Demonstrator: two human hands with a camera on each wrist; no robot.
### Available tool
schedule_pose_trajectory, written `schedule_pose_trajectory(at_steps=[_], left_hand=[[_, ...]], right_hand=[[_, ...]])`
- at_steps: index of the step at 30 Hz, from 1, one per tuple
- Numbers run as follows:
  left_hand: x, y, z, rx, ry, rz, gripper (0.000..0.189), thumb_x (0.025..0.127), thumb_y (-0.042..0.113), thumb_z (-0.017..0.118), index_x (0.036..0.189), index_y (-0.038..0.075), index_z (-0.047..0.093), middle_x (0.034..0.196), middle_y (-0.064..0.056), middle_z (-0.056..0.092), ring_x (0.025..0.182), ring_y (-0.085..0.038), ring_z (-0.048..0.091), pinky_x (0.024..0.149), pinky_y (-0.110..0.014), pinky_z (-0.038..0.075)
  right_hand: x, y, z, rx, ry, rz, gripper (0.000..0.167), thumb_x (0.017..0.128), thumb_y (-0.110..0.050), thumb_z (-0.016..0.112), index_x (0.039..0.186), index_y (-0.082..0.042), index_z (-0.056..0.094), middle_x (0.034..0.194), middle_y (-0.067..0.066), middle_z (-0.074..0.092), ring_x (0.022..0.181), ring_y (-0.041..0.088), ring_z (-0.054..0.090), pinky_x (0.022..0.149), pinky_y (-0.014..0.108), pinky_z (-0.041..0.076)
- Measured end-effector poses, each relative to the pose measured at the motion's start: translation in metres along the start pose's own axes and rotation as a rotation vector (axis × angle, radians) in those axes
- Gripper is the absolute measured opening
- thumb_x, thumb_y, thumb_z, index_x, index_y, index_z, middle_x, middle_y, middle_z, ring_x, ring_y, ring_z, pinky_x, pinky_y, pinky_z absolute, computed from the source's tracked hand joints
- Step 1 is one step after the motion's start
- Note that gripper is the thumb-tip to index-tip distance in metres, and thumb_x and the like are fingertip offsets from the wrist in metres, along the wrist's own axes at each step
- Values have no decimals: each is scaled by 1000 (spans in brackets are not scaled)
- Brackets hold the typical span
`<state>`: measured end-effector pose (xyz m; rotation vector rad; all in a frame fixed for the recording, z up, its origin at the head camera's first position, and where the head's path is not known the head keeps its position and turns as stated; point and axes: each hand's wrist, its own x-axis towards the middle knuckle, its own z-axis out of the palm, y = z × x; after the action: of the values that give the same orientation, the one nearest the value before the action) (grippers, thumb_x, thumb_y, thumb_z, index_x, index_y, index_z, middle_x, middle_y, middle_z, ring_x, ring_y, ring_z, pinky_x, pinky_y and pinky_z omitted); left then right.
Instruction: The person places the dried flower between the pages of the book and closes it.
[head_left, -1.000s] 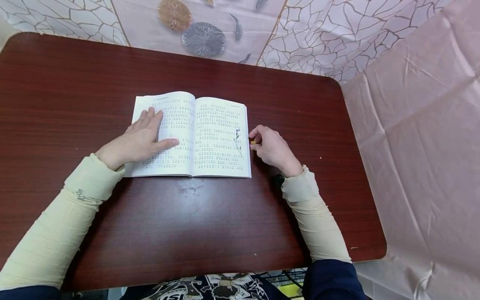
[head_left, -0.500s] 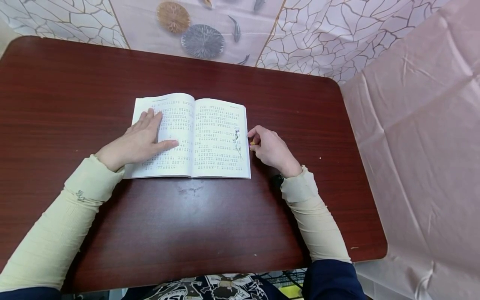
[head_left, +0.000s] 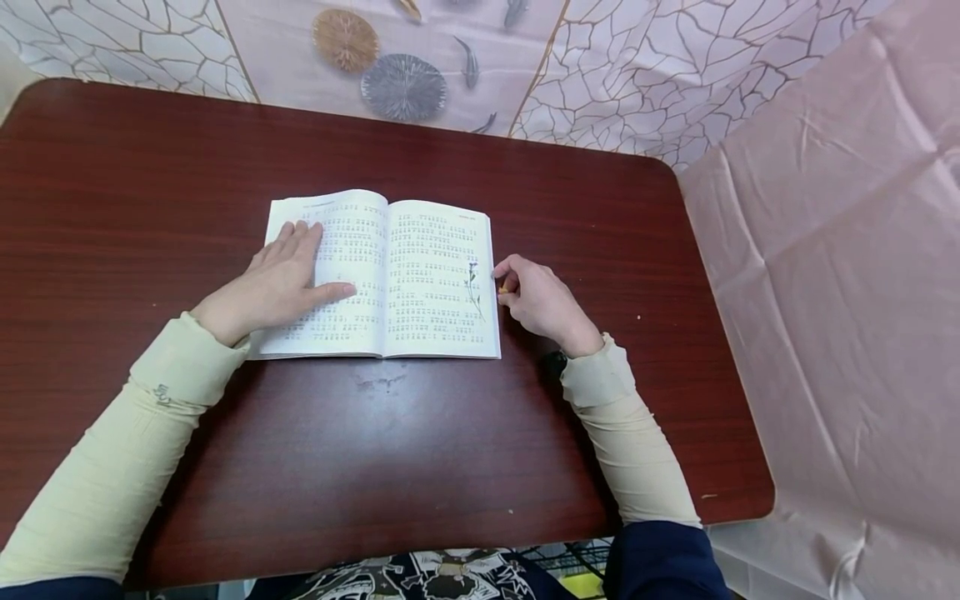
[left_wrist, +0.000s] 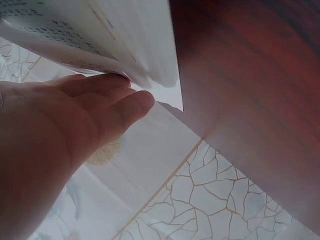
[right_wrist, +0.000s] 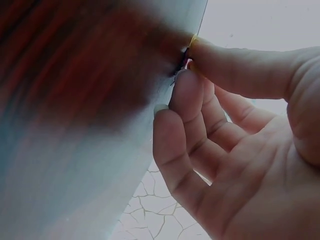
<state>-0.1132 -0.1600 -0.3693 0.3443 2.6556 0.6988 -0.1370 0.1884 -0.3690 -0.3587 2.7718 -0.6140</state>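
Observation:
An open book [head_left: 427,250] with printed pages lies flat on the table. My left hand [head_left: 273,287] rests on its left page, fingers straight and thumb spread toward the spine. In the left wrist view, the fingers [left_wrist: 105,90] lie against the page. Just beyond the book's right edge, my right hand [head_left: 543,300] pinches a small yellow thing [head_left: 503,290] between thumb and fingers. The right wrist view shows a yellow rim and a dark purple part on this thing [right_wrist: 187,61]; the fingertips hide most of it. A thin flower sprig [head_left: 473,287] shows on the right page; printed or real, I cannot tell.
The dark red-brown table [head_left: 390,475] extends on every side of the book. Behind it hangs a patterned cloth [head_left: 450,67], and a plain pinkish cloth [head_left: 832,292] hangs at the right. A dark object [head_left: 555,362] sits under the right wrist.
The head view has tilted slightly, so the scene sits a little lower. My right hand's fingers have shifted very slightly at the book's edge. The left hand stays on the page.

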Motion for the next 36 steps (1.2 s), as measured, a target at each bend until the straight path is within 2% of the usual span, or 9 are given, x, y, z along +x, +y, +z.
schedule_pose_trajectory(at_steps=[4, 11, 18, 27, 36], left_hand=[[0, 1, -1, -1, 2, -2, 107, 91, 64, 51, 152, -7, -2, 156, -33, -4, 144, -45, -7, 114, -61, 2], [-2, 4, -4, 24, 53, 3, 107, 91, 63, 53, 152, -8, -1, 155, -34, -3, 143, -48, -5, 112, -63, 3], [-3, 5, -4, 17, 58, 6, 107, 90, 58, 58, 152, -8, 1, 155, -35, 2, 143, -50, -1, 112, -63, 5], [-5, 11, -7, 58, 129, 44, 105, 88, 50, 67, 151, -10, 8, 146, -36, 26, 135, -49, 24, 108, -64, 18], [-12, 17, -3, 3, 120, 3, 105, 86, 51, 69, 154, -2, 8, 153, -30, 24, 133, -55, 24, 100, -72, 24]], right_hand=[[-1, 0, -1, 9, 5, -5, 24, 91, -9, 67, 113, -11, 60, 91, 4, 57, 75, 21, 54, 67, 33, 44], [-1, -1, -6, 52, 33, -31, 24, 92, -8, 65, 115, -8, 59, 90, 5, 57, 76, 20, 54, 68, 32, 43], [-4, -1, -9, 74, 27, -12, 26, 93, -8, 62, 118, -7, 57, 91, 5, 57, 75, 21, 55, 67, 31, 45], [-6, -6, -19, 110, 61, -25, 28, 92, -7, 63, 120, -5, 56, 91, 6, 58, 73, 21, 56, 63, 30, 47], [-12, -8, -19, 137, 76, -39, 26, 93, -7, 64, 118, -6, 57, 91, 5, 57, 72, 21, 55, 64, 31, 47]])
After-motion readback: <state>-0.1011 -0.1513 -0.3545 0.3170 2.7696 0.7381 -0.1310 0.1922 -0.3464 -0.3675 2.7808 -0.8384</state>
